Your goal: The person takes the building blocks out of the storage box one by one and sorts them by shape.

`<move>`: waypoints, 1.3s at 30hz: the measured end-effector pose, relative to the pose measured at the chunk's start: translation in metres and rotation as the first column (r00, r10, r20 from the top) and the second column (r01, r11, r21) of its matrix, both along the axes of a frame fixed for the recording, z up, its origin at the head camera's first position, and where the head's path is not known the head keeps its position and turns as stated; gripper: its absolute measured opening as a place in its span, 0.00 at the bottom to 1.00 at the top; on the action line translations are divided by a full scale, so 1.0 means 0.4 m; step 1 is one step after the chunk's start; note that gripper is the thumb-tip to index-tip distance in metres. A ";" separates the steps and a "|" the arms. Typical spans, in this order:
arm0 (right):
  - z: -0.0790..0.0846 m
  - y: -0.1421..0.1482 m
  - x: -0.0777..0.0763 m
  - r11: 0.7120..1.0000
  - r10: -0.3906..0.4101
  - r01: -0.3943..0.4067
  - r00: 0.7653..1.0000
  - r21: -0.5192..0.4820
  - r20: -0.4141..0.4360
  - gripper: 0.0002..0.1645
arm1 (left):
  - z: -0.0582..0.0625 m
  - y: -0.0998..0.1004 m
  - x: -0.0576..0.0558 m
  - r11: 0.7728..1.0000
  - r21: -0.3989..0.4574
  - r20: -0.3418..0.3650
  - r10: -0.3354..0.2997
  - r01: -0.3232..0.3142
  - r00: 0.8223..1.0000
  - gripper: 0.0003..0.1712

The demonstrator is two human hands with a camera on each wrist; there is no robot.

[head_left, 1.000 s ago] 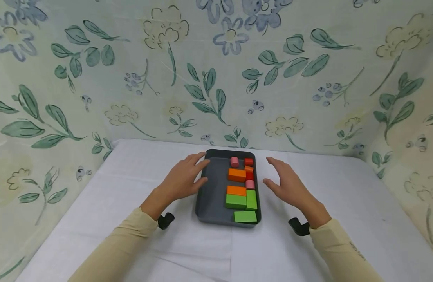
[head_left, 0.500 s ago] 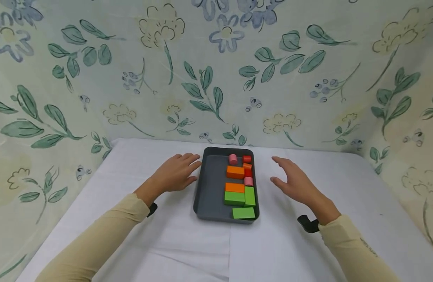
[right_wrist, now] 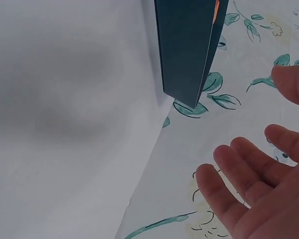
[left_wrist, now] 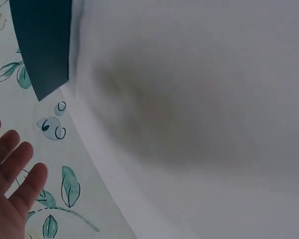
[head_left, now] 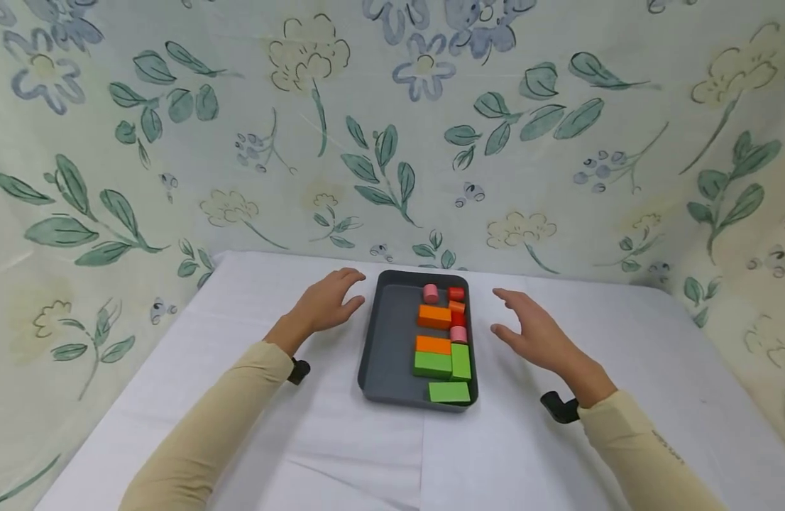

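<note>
A dark grey tray (head_left: 392, 387) lies on the white-covered table, seen from above in the head view. Its right half carries orange blocks (head_left: 434, 316), green blocks (head_left: 433, 364), small red pieces (head_left: 456, 294) and pink cylinders (head_left: 431, 293). Left of the tray hovers my left hand (head_left: 325, 301), fingers extended and holding nothing. My right hand (head_left: 536, 333) is held in the air to the right, thumb and fingers apart, also holding nothing. Both wrist views show relaxed fingers, with the tray's outer wall (left_wrist: 42, 45) nearby.
White cloth (head_left: 360, 447) covers the table, with creases toward the front. A floral curtain (head_left: 392, 142) hangs behind the table and along its sides. Black wrist mounts (head_left: 561, 408) sit below each hand at the beige sleeves (head_left: 207, 426).
My left hand has drawn back leftward from over the tray's left edge to beside it. My right hand has shifted slightly right, away from the tray. The blocks stay put.
</note>
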State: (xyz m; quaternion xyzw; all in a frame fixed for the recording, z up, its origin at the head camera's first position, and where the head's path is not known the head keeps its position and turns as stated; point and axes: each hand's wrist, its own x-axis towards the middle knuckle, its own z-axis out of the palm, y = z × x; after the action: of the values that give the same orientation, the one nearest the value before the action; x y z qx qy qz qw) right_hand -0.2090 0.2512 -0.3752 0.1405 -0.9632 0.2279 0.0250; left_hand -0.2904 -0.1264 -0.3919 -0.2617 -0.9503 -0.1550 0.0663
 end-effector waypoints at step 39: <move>0.016 -0.051 -0.080 0.996 0.069 -0.075 0.991 0.049 0.115 0.37 | -0.086 0.079 -0.039 0.785 0.564 0.552 -0.129 -0.255 0.823 0.39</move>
State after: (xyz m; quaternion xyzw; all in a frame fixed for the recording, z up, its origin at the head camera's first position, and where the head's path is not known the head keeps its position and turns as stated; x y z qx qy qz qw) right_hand -0.2411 0.2307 -0.3690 0.1628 -0.9630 0.2107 -0.0416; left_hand -0.3061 -0.0947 -0.4261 -0.1341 -0.8313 -0.5235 -0.1301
